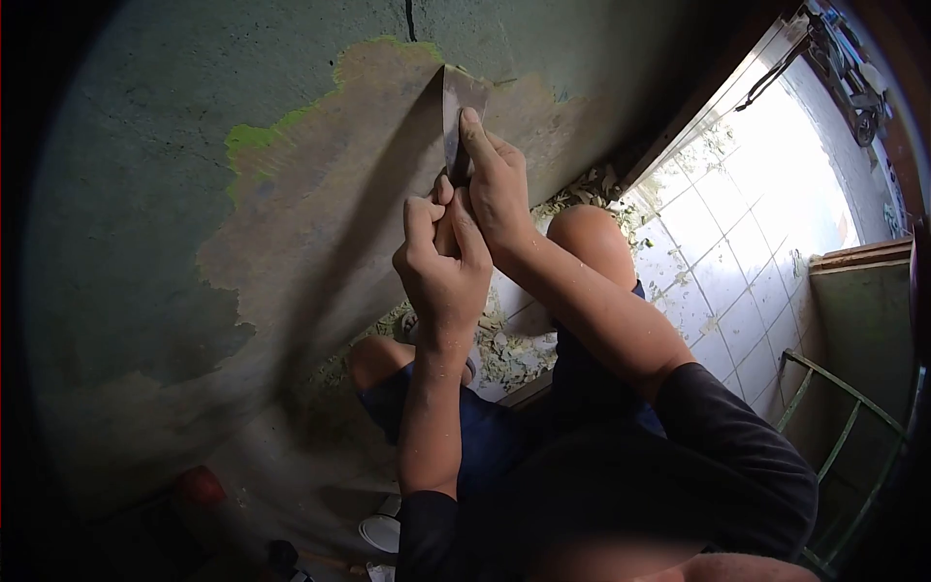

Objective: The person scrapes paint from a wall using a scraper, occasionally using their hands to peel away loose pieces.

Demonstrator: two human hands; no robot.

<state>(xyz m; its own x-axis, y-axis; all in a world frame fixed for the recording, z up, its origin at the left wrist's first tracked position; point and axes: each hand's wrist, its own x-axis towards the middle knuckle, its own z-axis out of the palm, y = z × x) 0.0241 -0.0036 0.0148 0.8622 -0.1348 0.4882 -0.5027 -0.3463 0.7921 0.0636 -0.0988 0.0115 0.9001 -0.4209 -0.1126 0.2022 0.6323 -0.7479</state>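
A metal scraper (465,94) is held up against the wall, its wide blade edge at the upper border of a bare, brownish patch (310,194). My right hand (499,184) grips the scraper, with the thumb pressed along the blade. Just below, my left hand (441,238) is closed with curled fingers around the lower end of the handle, which is mostly hidden. Green paint (145,175) surrounds the patch, with a brighter green fringe (262,141) along its upper left edge. A dark crack (409,19) runs down the wall above the blade.
Paint flakes (514,359) litter the floor around my feet and along the wall base. White floor tiles (718,252) lead through a bright doorway at right. A green metal frame (824,407) stands at lower right. A white container (380,532) and a red object (201,485) sit at lower left.
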